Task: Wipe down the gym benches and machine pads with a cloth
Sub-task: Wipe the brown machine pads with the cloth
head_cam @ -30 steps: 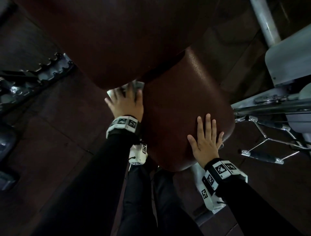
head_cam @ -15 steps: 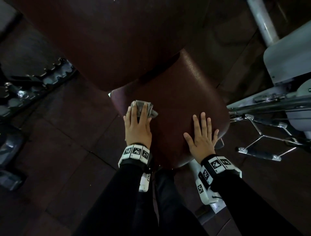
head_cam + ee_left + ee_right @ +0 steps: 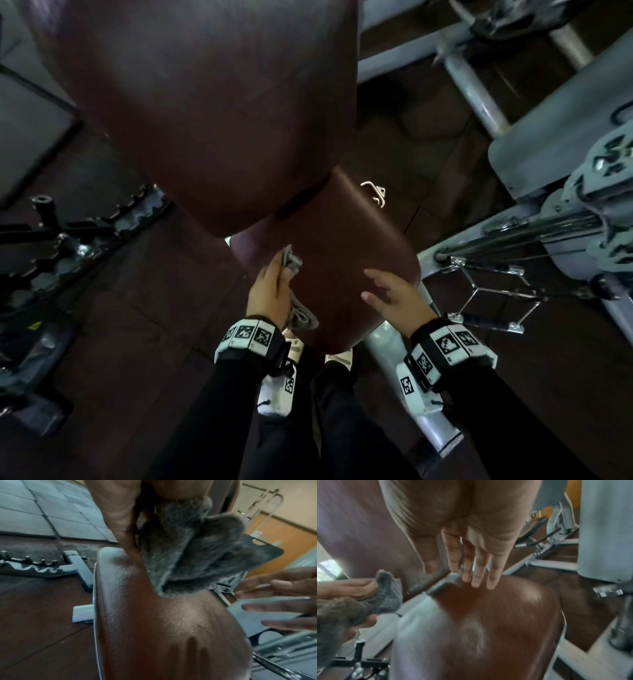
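Observation:
The brown seat pad [image 3: 346, 246] lies below the big brown backrest pad [image 3: 219, 102]. My left hand [image 3: 272, 286] hovers at the seat's left edge and grips a crumpled grey cloth [image 3: 291, 262]; a fold of it hangs by my wrist. In the left wrist view the cloth [image 3: 188, 555] dangles just above the seat pad [image 3: 163, 628]. My right hand [image 3: 385, 291] is held over the seat's near right part, fingers straight and spread, holding nothing. In the right wrist view its fingers [image 3: 476, 572] point along the seat pad [image 3: 488, 622], and the cloth [image 3: 388, 596] shows at the left.
A grey machine frame [image 3: 548, 144] with cables stands on the right, and a metal cable handle [image 3: 486, 318] lies near my right wrist. A toothed adjustment rail [image 3: 137, 212] lies on the dark floor at left. My legs stand at the seat's near end.
My left hand lifted the cloth off the seat and now holds it bunched. My right hand rose from lying flat on the seat. The head view pulled back.

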{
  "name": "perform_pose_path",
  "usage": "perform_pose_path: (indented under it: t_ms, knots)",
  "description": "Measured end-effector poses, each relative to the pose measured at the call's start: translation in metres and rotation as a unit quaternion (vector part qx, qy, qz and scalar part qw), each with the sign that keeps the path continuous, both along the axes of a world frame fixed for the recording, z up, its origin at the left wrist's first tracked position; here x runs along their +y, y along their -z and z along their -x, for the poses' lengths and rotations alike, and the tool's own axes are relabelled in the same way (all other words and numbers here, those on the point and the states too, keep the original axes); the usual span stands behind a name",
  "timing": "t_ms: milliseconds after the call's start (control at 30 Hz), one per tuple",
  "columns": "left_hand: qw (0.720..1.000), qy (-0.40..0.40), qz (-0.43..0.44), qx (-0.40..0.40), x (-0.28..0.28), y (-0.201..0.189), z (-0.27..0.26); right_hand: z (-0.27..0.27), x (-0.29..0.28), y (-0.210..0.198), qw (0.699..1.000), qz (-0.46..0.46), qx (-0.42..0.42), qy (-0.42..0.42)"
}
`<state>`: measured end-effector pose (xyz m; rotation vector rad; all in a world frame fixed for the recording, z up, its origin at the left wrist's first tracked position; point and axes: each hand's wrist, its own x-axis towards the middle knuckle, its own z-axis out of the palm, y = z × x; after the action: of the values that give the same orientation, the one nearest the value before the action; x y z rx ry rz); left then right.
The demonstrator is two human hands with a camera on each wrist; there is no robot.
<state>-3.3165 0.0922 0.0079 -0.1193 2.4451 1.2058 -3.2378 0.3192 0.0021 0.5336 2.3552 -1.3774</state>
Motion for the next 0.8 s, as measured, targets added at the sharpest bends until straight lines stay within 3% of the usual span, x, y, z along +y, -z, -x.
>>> perform_pose_path:
  t_ms: [67,167,367,800]
  knots:
    - [0.998,0.056,-0.016,0.007,0.0,-0.02,-0.002,-0.001,0.001,-0.02,1.0,0.028,-0.003,0.011]
    - [0.986,0.162,0.041,0.02,0.003,-0.049,-0.005,-0.006,0.003,-0.048,1.0,0.023,0.005,0.006]
    - [0.976,0.188,0.104,0.04,0.009,-0.1,-0.011,-0.016,0.003,-0.097,0.999,-0.003,0.032,-0.004]
    - [0.948,0.26,0.182,0.025,0.023,-0.157,-0.015,-0.03,0.01,-0.152,0.998,-0.031,0.049,-0.005]
